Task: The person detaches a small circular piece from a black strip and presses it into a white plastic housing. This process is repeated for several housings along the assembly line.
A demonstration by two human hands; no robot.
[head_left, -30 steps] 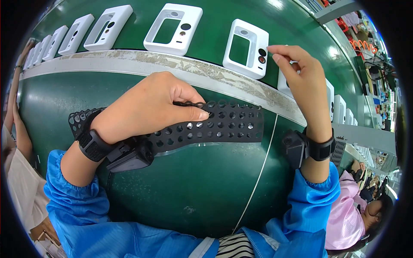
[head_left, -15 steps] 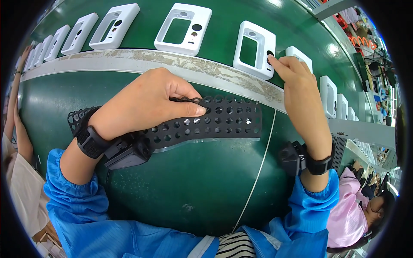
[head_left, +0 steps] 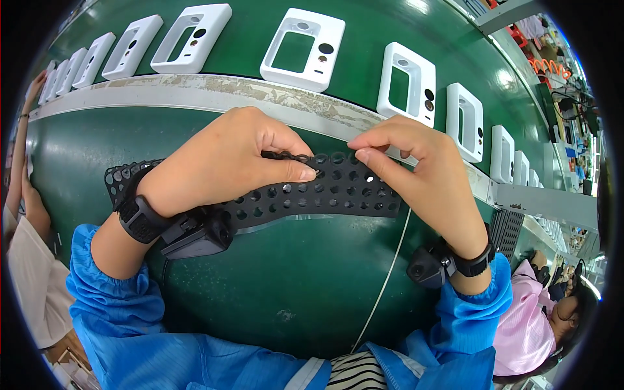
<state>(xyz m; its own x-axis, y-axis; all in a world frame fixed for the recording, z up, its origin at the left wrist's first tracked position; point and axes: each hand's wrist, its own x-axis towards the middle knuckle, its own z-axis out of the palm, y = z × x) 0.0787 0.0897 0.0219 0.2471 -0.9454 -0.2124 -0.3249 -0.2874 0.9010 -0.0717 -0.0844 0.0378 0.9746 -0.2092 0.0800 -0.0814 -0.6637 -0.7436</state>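
A long black tray (head_left: pixel 328 192) full of round holes lies across the green table in front of me. My left hand (head_left: pixel 227 159) rests on its middle, fingers curled and thumb pressed on the holes. My right hand (head_left: pixel 422 172) has come down to the tray's top edge, thumb and forefinger pinched together over a hole; whether a small part sits between them I cannot tell. White plastic frames (head_left: pixel 302 39) with rectangular windows ride on the green conveyor belt (head_left: pixel 364 26) beyond the table. Both wrists wear black bands with small camera units.
A worn grey rail (head_left: pixel 195 94) divides the table from the belt. More white frames (head_left: pixel 406 81) run off to both sides. A thin white cord (head_left: pixel 387 279) hangs across the table. A person in pink sits at lower right, another person at far left.
My right hand came back from the white frame on the belt down to the black tray. The frames on the belt have shifted to the right. My left hand stayed on the tray.
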